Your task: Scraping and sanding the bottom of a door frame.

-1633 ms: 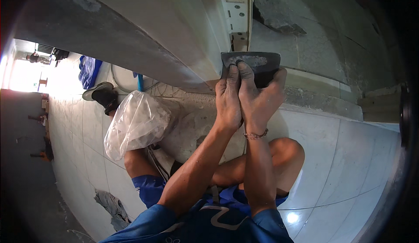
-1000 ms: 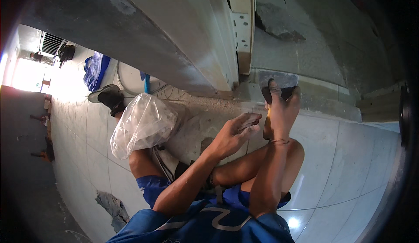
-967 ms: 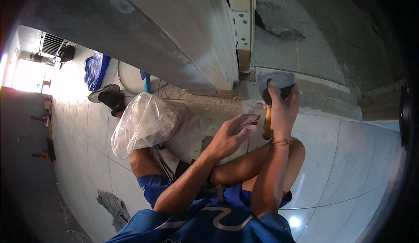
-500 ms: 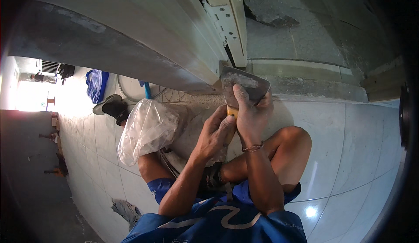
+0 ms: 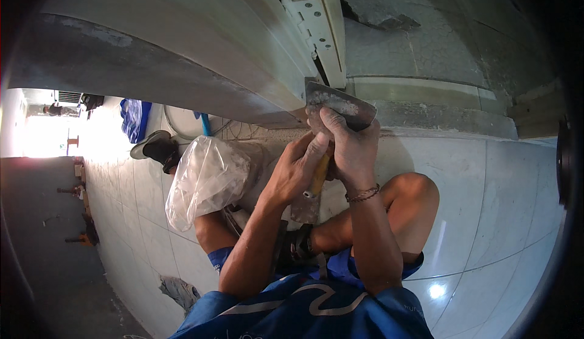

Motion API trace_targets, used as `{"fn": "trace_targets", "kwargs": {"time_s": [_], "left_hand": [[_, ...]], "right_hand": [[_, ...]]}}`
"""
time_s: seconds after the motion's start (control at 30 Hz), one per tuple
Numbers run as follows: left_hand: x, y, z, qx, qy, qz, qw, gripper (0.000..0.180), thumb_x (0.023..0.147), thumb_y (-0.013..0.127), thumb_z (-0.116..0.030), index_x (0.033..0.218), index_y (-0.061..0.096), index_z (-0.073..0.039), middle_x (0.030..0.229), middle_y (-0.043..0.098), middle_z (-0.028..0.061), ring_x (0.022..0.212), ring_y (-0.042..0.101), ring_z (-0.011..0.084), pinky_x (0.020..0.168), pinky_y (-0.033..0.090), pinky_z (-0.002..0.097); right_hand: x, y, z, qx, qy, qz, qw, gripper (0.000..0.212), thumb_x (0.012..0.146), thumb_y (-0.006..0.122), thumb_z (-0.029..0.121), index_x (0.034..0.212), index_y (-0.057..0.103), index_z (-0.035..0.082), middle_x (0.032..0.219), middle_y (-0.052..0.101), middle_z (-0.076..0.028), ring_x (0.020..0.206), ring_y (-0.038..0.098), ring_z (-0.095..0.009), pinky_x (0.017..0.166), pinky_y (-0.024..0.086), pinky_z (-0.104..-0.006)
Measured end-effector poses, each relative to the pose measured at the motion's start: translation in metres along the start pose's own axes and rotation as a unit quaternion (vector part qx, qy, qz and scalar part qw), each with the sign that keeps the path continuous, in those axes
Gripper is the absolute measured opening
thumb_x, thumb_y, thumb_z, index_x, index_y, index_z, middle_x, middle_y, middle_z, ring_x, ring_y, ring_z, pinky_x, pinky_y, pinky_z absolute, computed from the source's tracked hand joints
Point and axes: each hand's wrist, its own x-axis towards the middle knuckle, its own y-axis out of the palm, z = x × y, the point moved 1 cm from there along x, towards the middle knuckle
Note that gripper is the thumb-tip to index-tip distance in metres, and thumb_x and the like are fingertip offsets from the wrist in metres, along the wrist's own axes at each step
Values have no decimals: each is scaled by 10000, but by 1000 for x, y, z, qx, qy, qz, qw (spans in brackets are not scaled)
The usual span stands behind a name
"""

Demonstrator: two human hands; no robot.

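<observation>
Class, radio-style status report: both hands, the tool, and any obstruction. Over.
Right hand gripping putty knife. Left hand on its yellow handle. Blade at door bottom corner. Plastic bag beside, not blocking.

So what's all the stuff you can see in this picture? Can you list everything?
putty knife: one, grey metal blade with a yellow handle, against the bottom corner of the door.
door: one, pale grey, top left.
hinge: one, white, on the door edge.
plastic bag: one, clear, on the floor beside the knee.
shoe: one, dark, left of the bag.
blue cloth: one, far left.
floor tiles: many, white and glossy.
left hand: on the handle.
right hand: gripping the knife.
</observation>
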Motion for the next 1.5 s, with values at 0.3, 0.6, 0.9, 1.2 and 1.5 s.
{"fn": "trace_targets", "kwargs": {"time_s": [0.3, 0.6, 0.9, 1.2, 1.5], "left_hand": [[16, 18, -3, -91, -10, -79, 993, 453, 1000, 352, -384, 1066, 578, 4, 907, 618, 43, 808, 540, 95, 724, 459, 248], [11, 30, 12, -96, 56, -157, 981, 445, 997, 365, -385, 904, 571, -2, 656, 536, -2, 580, 450, 56, 522, 389, 224], [17, 23, 11, 12, 85, -136, 987, 399, 1002, 371, -336, 979, 595, -8, 867, 606, 19, 759, 517, 74, 680, 454, 250], [-5, 26, 11, -63, 35, -167, 983, 397, 999, 384, -325, 975, 591, 13, 851, 612, 36, 766, 525, 91, 700, 456, 259], [6, 23, 6, -38, 37, -139, 989, 407, 991, 401, -351, 867, 555, 4, 671, 563, 42, 583, 516, 94, 520, 437, 267]], "right_hand": [[3, 3, 20, -261, -178, 28, 948, 128, 810, 628, 114, 774, 636, -9, 696, 633, -154, 632, 636, -274, 578, 472, -350], [1, -2, 18, -205, -190, 55, 959, 95, 798, 619, 86, 816, 648, -3, 683, 632, -153, 625, 643, -285, 587, 485, -340], [-2, 1, 11, -242, -217, 33, 945, 128, 800, 624, 78, 891, 648, -9, 753, 649, -155, 677, 640, -327, 629, 501, -358], [-18, 2, 12, -215, -248, 68, 942, 172, 816, 621, 54, 961, 660, -31, 822, 683, -95, 741, 648, -156, 682, 508, -281], [-12, -1, 17, -203, -109, 27, 973, 162, 809, 622, 96, 905, 653, -30, 778, 670, -162, 742, 667, -232, 683, 498, -303]]}}
